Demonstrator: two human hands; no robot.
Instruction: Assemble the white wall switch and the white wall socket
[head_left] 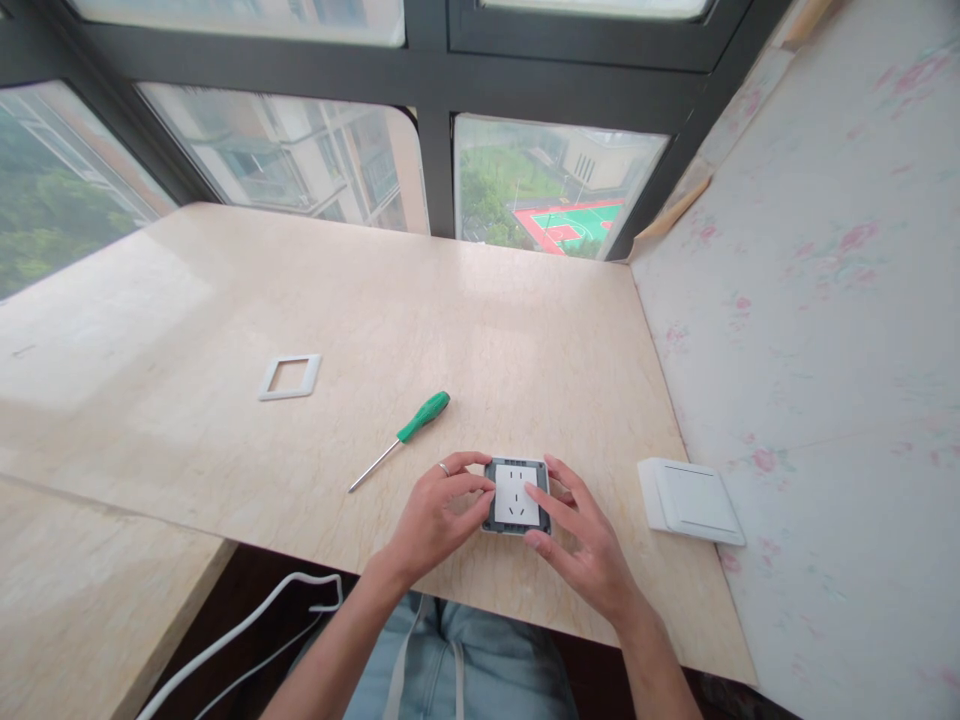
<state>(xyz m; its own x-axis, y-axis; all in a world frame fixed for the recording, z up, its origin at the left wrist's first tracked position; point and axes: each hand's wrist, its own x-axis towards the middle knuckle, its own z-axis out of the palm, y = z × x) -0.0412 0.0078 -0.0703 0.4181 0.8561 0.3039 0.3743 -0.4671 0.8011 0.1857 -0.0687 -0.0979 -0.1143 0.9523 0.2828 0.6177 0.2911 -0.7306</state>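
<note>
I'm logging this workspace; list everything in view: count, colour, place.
socket: 1, white and dark grey, lower centre
screwdriver: 1, green handle, left of socket
frame: 1, white, left of screwdriver
panel stack: 1, white, lower right
cables: count unclear, white, lower left
ledge: 1, beige, centre
slab: 1, beige, lower left
wall: 1, floral white, right
window frame: 1, dark grey, back
buildings: several, pale, outside
trees: several, green, outside
sports court: 1, red-green, outside
trousers: 1 pair, bluish, bottom
ring: 1, silvery, left of socket
left hand: 1, at socket's left
right hand: 1, at socket's right

Squarish white socket (pixel 508 499), grey-bordered, slotted face up, near front edge of pale countertop (pixel 517 350).
</note>
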